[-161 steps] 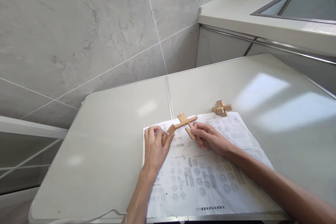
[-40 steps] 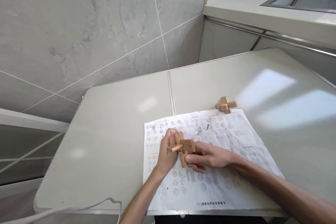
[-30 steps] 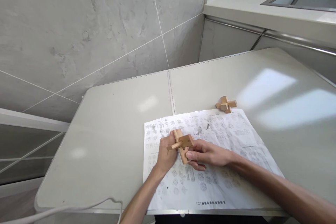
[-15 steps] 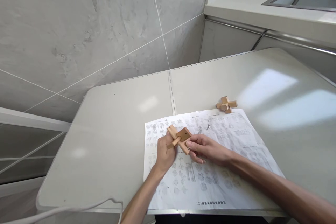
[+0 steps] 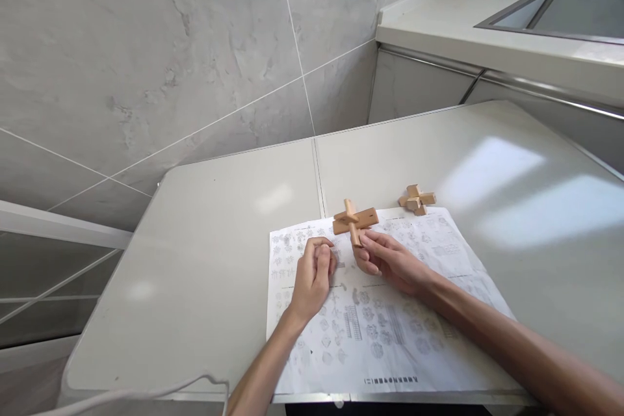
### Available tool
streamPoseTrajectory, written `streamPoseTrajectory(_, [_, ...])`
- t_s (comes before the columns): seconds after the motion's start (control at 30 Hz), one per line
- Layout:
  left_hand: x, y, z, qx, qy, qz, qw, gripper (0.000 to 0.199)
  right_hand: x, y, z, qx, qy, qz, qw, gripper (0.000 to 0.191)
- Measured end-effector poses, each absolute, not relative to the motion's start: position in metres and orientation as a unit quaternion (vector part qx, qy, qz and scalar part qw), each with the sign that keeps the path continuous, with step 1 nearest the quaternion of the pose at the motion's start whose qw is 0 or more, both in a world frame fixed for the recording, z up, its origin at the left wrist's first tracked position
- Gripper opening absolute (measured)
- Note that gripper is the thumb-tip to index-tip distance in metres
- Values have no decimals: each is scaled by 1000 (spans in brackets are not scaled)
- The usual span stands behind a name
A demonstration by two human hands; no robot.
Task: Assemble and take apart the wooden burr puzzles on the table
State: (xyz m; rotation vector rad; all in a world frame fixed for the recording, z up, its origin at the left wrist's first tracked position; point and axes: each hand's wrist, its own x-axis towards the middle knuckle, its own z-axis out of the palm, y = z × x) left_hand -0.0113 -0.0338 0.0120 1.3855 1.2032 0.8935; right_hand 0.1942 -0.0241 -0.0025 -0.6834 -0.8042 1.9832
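Observation:
My right hand (image 5: 385,259) pinches the lower end of a wooden cross-shaped puzzle (image 5: 366,217), whose flat piece and crossing sticks are joined together. The puzzle is held above the top edge of a printed paper sheet (image 5: 351,364). My left hand (image 5: 314,273) is over the left part of the sheet, with its fingers curled in and apart from the puzzle; nothing shows in it. A second wooden puzzle (image 5: 417,199) of interlocked blocks lies at the sheet's upper edge, to the right of the held one.
The white folding table (image 5: 205,273) has a seam across its middle. A pale cable (image 5: 160,392) crosses its front left corner. Behind are a grey tiled wall (image 5: 219,32) and, at the right, a counter (image 5: 433,26) with a framed dark panel.
My left hand has let go of the wooden puzzle. My right hand has lifted it up and away from me, slightly right, and turned it. The camera view has shifted slightly.

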Motion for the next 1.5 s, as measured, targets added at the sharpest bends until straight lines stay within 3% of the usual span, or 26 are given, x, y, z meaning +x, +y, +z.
streamPoseTrajectory(0.3, [-10, -34, 17, 587, 504, 358, 523, 43, 197, -15, -2, -349, -224, 721, 555, 38])
streamPoseTrajectory(0.83, [-11, -36, 14, 626, 489, 333, 508, 42, 201, -11, -17, -344, -137, 699, 612, 31])
streamPoseTrajectory(1.13, [-11, -35, 13, 641, 490, 318, 497, 41, 198, -12, -12, -346, -118, 705, 608, 34])
streamPoseTrajectory(1.37, [-15, -32, 13, 644, 498, 316, 488, 39, 190, -18, -4, -332, -176, 763, 525, 31])
streamPoseTrajectory(1.5, [-24, -21, 15, 656, 508, 306, 466, 37, 189, -18, -2, -331, -211, 769, 504, 39])
